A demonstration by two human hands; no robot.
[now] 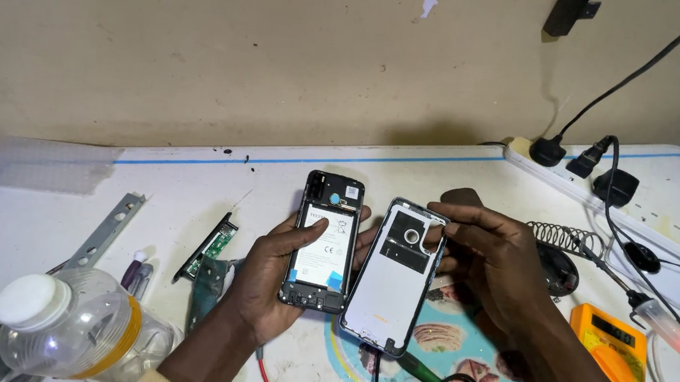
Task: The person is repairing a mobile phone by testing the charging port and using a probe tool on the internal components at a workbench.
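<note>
My left hand (266,281) holds an opened phone body (324,245) upright, its white battery facing me and my thumb resting on the battery. My right hand (498,260) grips the detached back cover (392,278) by its upper right edge, inner side toward me, tilted slightly and just to the right of the phone body. Both parts hover above the white work table (186,191).
A clear plastic jar with a white lid (77,325) lies at the front left. A small circuit strip (210,246) and a metal bar (105,231) lie left of my hands. At right are a power strip with plugs (614,184), an orange multimeter (612,335), a soldering iron stand (560,242) and cables.
</note>
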